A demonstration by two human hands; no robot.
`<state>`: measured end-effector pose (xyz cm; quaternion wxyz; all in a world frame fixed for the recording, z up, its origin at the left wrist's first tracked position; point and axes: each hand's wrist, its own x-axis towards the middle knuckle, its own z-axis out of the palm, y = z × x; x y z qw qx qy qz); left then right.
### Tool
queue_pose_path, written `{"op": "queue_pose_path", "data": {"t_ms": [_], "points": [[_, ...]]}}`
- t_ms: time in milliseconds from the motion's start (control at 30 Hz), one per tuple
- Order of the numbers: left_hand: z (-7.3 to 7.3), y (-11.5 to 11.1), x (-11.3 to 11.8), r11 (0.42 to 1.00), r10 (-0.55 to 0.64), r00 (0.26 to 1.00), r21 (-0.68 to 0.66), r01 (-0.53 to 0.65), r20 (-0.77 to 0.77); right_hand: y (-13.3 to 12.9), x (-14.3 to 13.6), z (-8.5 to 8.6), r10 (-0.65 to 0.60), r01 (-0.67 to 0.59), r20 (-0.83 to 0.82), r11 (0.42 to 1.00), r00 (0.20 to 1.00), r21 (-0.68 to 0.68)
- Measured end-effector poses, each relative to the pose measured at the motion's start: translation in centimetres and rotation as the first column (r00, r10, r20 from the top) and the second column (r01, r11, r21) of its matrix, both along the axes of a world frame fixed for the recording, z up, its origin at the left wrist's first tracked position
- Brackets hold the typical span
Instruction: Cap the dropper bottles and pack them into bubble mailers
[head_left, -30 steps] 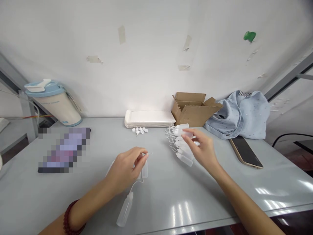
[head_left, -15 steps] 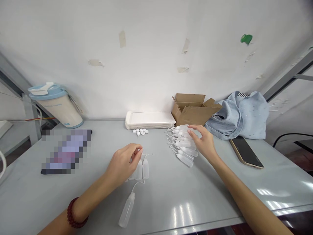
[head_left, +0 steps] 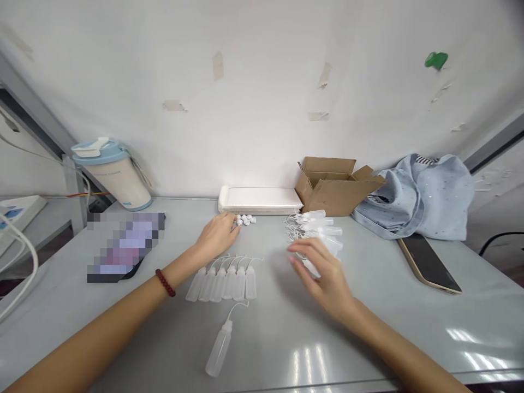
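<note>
At the small white caps [head_left: 247, 220], my left hand [head_left: 218, 236] has its fingers bent down, its fingertips partly hidden, so any hold is unclear. My right hand [head_left: 323, 275] hovers with thumb and fingers apart, nothing between them, just in front of a pile of clear bottles with thin tubes [head_left: 329, 231]. Several bottles stand or lie side by side in a row [head_left: 230, 284], tubes pointing away from me. One single bottle [head_left: 219, 349] lies nearer the front edge, its curved tube toward the row.
White flat stacked pieces [head_left: 262, 201] and an open cardboard box [head_left: 341, 194] sit by the wall. Right are a blue cloth bag [head_left: 440, 196] and a phone [head_left: 429, 265]. Left are a cup [head_left: 118, 177] and a pixelated flat object [head_left: 131, 245].
My left hand has moved from the bottle row away from me to the caps, uncovering the row. My right hand has come nearer and left, off the pile. The view has shifted slightly.
</note>
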<state>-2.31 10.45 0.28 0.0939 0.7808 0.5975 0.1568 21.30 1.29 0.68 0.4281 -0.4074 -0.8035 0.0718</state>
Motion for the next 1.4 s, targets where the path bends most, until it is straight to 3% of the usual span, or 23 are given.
{"op": "queue_pose_path", "data": {"t_ms": [167,400,600,733,933,1133,1400], "points": [[-0.4,0.4,0.7,1.0,-0.009,1.0,-0.017,0.009,-0.027,-1.4,-1.7,-0.9,0.292,-0.253,0.173,0.943,0.941,-0.216],[-0.6,0.4,-0.2,0.999,-0.026,1.0,-0.038,0.025,-0.012,-1.8,-2.3,-1.2,0.384,-0.277,0.276,0.892,0.881,-0.357],[-0.9,0.9,0.5,0.997,-0.077,0.997,-0.027,0.077,0.024,-4.0,-3.9,-1.4,0.49,-0.449,0.356,0.872,0.795,-0.197],[-1.3,1.1,0.9,0.996,-0.086,0.996,-0.028,0.086,0.029,-5.9,-5.4,-3.3,0.465,-0.576,0.521,0.815,0.716,0.063],[-1.2,1.1,1.0,0.995,-0.095,0.994,-0.033,0.097,0.046,-6.2,-6.2,-4.9,0.445,-0.558,0.54,0.828,0.715,0.057],[-0.6,-0.3,0.8,0.993,-0.107,0.99,-0.034,0.11,0.091,-6.3,-5.9,-3.4,0.463,-0.545,0.431,0.834,0.775,0.084],[1.0,-3.4,-0.1,0.997,-0.069,0.973,-0.018,0.075,0.22,-6.7,-5.5,-2.3,0.429,-0.523,0.43,0.843,0.795,0.127]]}}
